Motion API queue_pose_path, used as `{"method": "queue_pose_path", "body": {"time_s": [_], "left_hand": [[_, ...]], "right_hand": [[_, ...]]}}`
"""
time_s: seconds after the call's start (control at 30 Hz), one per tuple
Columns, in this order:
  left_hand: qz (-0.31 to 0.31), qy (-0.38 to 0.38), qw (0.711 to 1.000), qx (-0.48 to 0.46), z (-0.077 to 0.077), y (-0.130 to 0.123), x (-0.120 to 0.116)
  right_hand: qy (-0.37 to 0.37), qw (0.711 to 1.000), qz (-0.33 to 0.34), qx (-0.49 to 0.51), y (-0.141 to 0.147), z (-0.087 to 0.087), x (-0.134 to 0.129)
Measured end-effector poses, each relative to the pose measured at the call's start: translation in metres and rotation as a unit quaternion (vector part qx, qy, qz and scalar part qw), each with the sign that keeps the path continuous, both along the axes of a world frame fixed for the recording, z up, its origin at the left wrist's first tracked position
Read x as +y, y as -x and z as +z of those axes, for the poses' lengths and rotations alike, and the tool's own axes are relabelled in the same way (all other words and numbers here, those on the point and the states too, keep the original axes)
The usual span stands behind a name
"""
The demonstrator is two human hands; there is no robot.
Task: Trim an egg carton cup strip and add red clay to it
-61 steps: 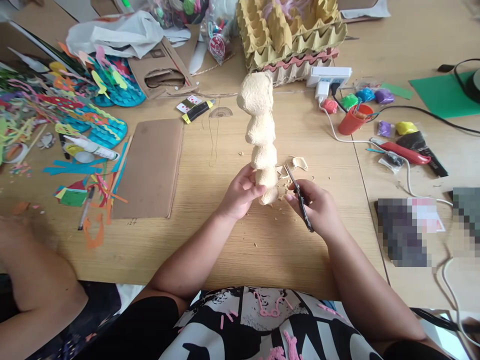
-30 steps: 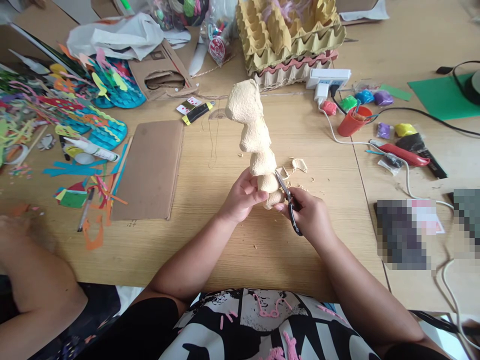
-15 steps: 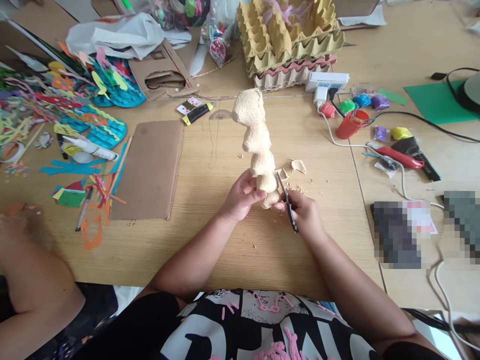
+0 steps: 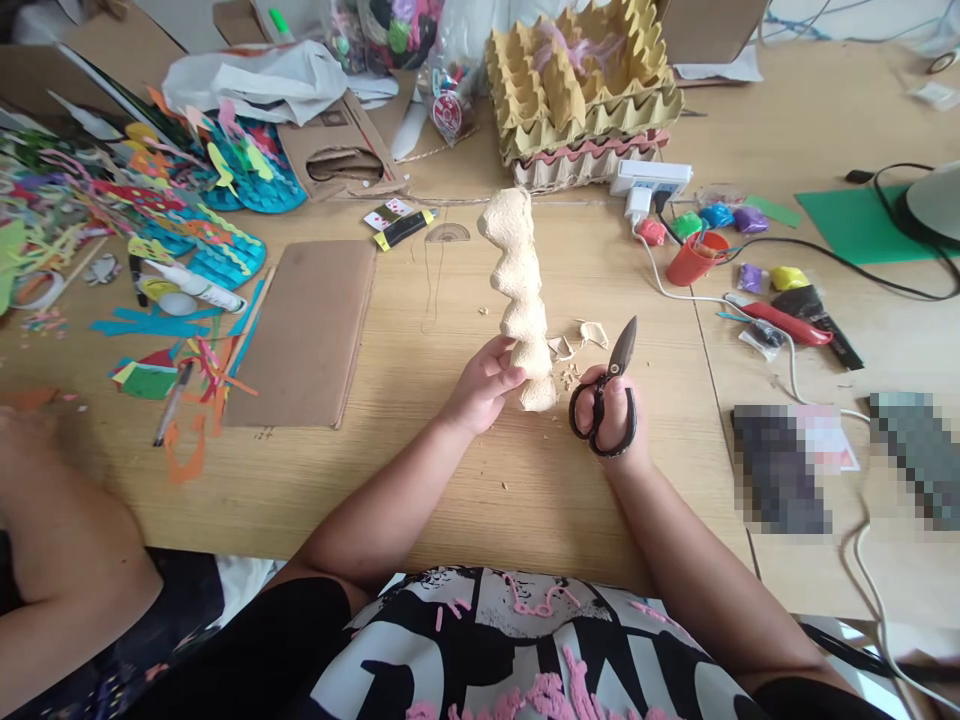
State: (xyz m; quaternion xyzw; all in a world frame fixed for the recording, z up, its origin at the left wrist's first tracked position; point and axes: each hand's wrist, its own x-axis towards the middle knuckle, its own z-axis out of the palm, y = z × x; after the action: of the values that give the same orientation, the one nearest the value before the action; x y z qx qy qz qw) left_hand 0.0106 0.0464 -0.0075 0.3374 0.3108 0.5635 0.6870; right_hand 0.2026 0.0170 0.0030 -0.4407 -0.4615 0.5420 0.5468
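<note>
A long, bumpy, cream-coloured strip [image 4: 523,312], like a piece of egg tray, stands out from my left hand [image 4: 484,388], which pinches it near its lower end. To the right, my right hand [image 4: 616,415] has its fingers through the black handles of the scissors [image 4: 622,348]. The blades look closed, point up and away, and are apart from the strip. Cut scraps [image 4: 592,334] and small crumbs lie on the table between the strip and the scissors.
Stacked egg trays [image 4: 585,110] stand at the back. A brown cardboard sheet [image 4: 304,335] and coloured paper strips lie left. At right are a red cup [image 4: 695,260], a power strip [image 4: 652,178], cables and two blurred-out objects. Another person's arm [image 4: 67,520] rests at far left.
My right hand has drawn the scissors away from the strip's lower right edge and turned them upward, their blades now together. My left hand still holds the strip, turned slightly.
</note>
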Motion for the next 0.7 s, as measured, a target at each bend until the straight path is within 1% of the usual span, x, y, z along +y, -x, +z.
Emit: {"method": "queue_pose_path", "body": {"time_s": [0.17,0.27,0.33,0.4,0.5,0.6,0.67,0.7], "left_hand": [[0.009,-0.012,1.0,0.003,-0.005,0.001,0.002],[0.001,-0.01,1.0,0.005,-0.004,0.001,0.002],[-0.005,-0.012,1.0,-0.003,-0.001,0.001,0.002],[-0.008,-0.012,1.0,-0.008,0.004,0.0,0.003],[-0.001,-0.014,1.0,-0.013,0.015,-0.001,0.006],[0.009,-0.015,1.0,-0.02,0.024,-0.003,0.011],[0.01,-0.007,1.0,-0.018,0.027,-0.003,0.016],[0.009,-0.004,1.0,-0.017,0.028,-0.003,0.018]], "right_hand": [[-0.019,1.0,-0.018,0.006,0.002,-0.005,0.002],[-0.003,0.999,-0.032,-0.002,0.001,-0.009,0.004],[0.014,0.999,-0.041,-0.003,0.001,-0.009,0.005],[0.028,0.997,-0.069,0.001,0.0,-0.004,0.008],[0.045,0.992,-0.117,0.021,0.001,0.013,0.019],[0.038,0.994,-0.105,0.02,0.004,0.032,0.037],[0.011,0.995,-0.096,-0.006,0.006,0.038,0.049],[-0.002,0.995,-0.095,-0.018,0.007,0.038,0.053]]}}
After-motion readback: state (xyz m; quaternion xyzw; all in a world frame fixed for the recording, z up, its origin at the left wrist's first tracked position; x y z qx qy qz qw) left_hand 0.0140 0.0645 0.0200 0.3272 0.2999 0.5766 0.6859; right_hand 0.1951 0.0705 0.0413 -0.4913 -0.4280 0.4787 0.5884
